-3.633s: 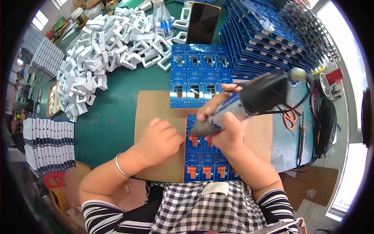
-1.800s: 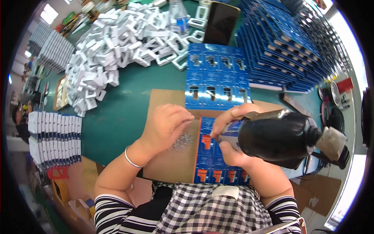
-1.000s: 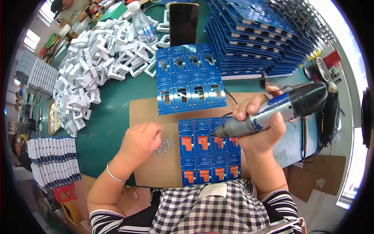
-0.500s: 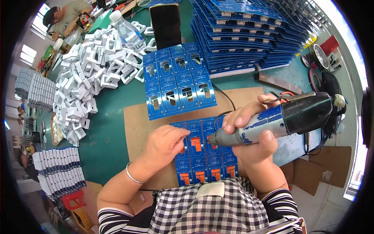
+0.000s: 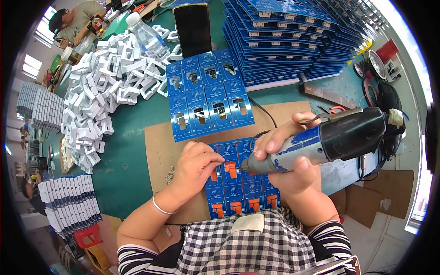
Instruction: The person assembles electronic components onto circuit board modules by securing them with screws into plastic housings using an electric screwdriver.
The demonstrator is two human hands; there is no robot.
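Thumb and fingers drawn tight, the left hand point(image 5: 197, 167) hovers at or just above a flat blue panel with bright orange moulded pieces point(image 5: 233, 189), near its upper-left corner; whether anything small is caught in that pinch, I cannot tell; the right hand point(image 5: 293, 158) is wrapped firmly round a grey, blue and black cylindrical power driver point(image 5: 311, 149), its nose aimed leftward over the panel's upper row; contact at the tip is unclear.

Placing the orange pieces looks largely done on this panel, which lies on a brown cardboard sheet point(image 5: 158, 137) before the person; four show in the lower row and three, one mostly covered, in the upper; the driver and right hand hide the last position. Fastening seems to be under way, though which screws are in is too small to read; a little pile of loose silvery metal screws point(image 5: 170, 175), beside the left wrist, lies unused.

Beyond it, a second blue panel with eight cut-out openings point(image 5: 208, 94) shows no orange at all; a tall stack of blue boards point(image 5: 275, 50) and a heap of white rectangular plastic frames point(image 5: 105, 82) wait farther back on the green worktop point(image 5: 123, 151).
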